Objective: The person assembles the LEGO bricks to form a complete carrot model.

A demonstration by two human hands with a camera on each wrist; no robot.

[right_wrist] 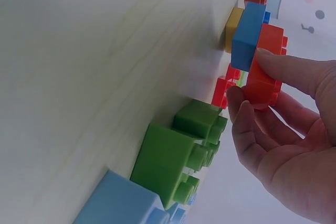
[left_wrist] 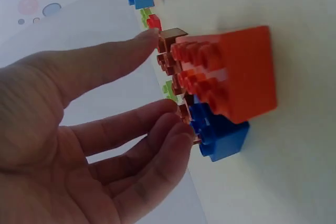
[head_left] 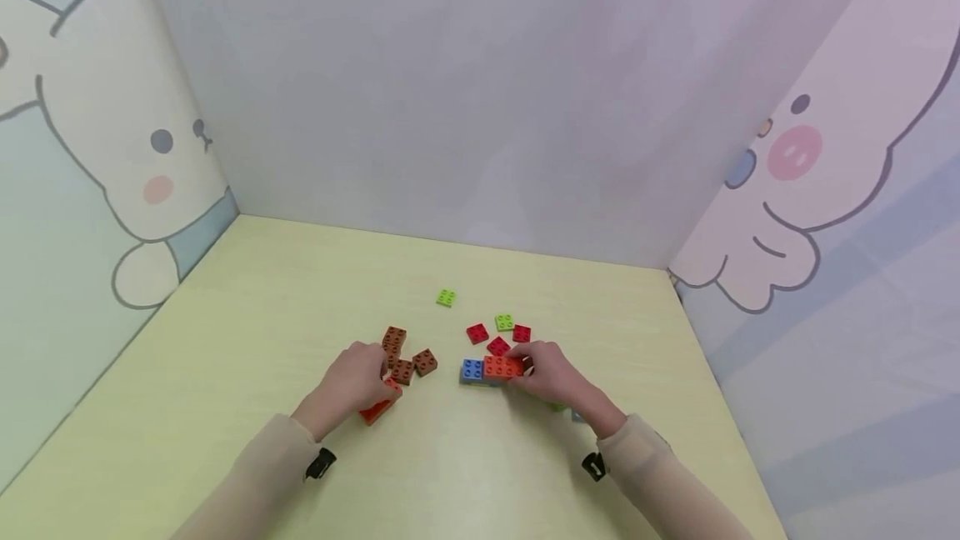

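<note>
At the middle of the table, my right hand (head_left: 553, 373) pinches an orange-red toy building brick (right_wrist: 266, 51) between thumb and fingers. That brick sits against the top of a blue brick (right_wrist: 247, 38), overhanging to the right, with a yellow brick (right_wrist: 232, 29) beneath the blue one. To the left, my left hand (head_left: 348, 377) is over another orange-red brick (left_wrist: 247, 74) lying on the table. In the left wrist view its thumb and loosely bent fingers stand apart, near the brick's studs, holding nothing. Just behind that brick is a dark blue brick (left_wrist: 228, 139), hidden by the hand in the head view.
Several brown bricks (head_left: 425, 362) lie beyond my left hand. Small red bricks (head_left: 477, 333) and flat lime-green bricks (head_left: 446, 297) are farther back. Green bricks (right_wrist: 163, 163) and a light blue brick (right_wrist: 118, 203) stand by my right wrist. Printed walls enclose the table (head_left: 300, 273).
</note>
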